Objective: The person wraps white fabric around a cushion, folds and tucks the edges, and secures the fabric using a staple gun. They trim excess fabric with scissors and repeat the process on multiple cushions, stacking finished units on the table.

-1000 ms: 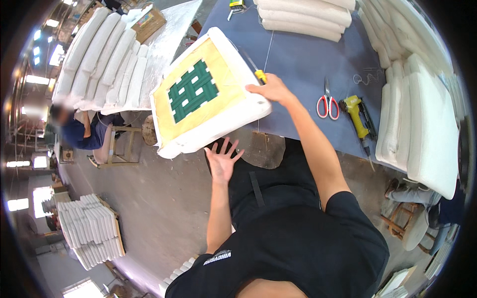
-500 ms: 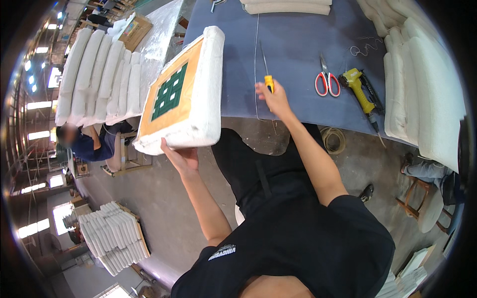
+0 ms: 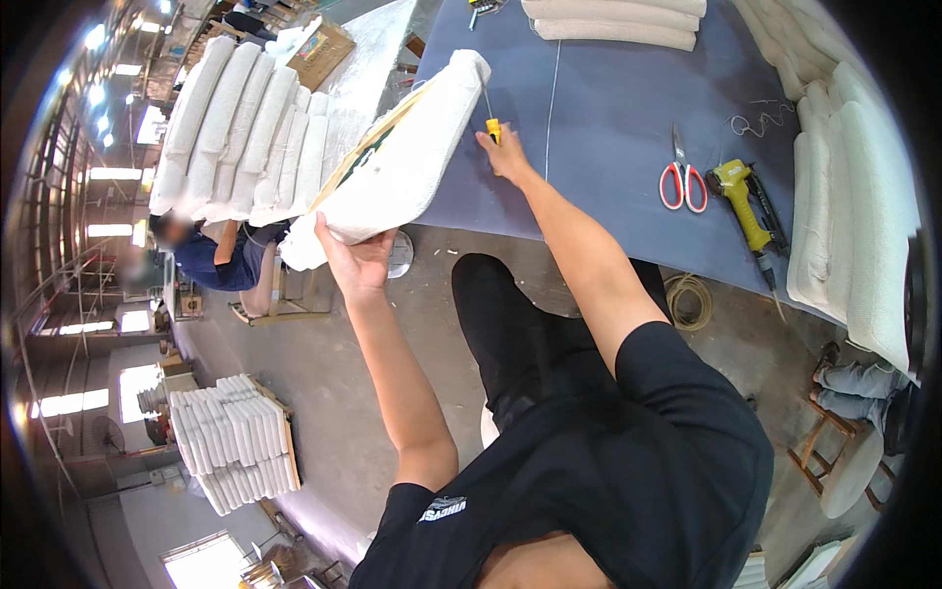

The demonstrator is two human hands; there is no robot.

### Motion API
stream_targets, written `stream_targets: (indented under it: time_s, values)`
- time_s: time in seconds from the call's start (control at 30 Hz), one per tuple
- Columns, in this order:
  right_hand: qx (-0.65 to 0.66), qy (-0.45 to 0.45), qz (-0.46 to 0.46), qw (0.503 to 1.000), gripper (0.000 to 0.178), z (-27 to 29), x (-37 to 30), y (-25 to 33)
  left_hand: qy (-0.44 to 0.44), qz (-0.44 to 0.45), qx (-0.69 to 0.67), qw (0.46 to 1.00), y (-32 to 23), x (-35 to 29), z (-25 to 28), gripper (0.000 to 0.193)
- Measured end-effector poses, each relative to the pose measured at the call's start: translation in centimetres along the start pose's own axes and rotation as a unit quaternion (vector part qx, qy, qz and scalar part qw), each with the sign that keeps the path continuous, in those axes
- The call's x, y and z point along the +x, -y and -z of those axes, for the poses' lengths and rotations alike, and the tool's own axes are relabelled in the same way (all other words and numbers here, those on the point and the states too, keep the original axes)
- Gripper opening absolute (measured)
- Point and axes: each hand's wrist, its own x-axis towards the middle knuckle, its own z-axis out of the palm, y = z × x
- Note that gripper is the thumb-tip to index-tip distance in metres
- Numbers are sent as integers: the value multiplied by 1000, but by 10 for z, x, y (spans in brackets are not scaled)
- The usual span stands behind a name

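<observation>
My left hand [image 3: 358, 260] grips the lower edge of a white padded seat cushion [image 3: 417, 162] and holds it up, tilted, at the table's near left corner. The cushion's light wooden underside, with green webbing, shows only as a narrow strip along its left. My right hand [image 3: 507, 155] is closed around the yellow handle of a screwdriver [image 3: 494, 131], just right of the cushion. Its thin metal shaft points up beside the cushion's upper end; whether the two touch, I cannot tell.
Red-handled scissors [image 3: 682, 182] and a yellow-green staple gun [image 3: 746, 211] with a hose lie on the blue-grey table [image 3: 608, 128]. White cushions [image 3: 854, 196] are stacked at the right, others [image 3: 240, 133] at the left. A seated person [image 3: 221, 260] is beyond the left stack.
The cushion has turned, so its underside shows far less and its white padded face more. My right hand has brought the screwdriver left, close to the cushion. The whole view has shifted.
</observation>
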Motion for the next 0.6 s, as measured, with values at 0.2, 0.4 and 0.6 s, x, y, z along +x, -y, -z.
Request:
stream_targets:
  time_s: [0.2,0.4,0.6]
  values:
    - [502,131,-384,764,33,-27,-78,52,-14,-37,42,998,-32,-4,25,79]
    - [481,55,-361,797,29,-22,-64,47,-31,-52,52,997,-33,-11,26,77]
    - [286,16,-212,934,17,-33,-39,25,-11,-46,20,999,-19,-4,-4,77]
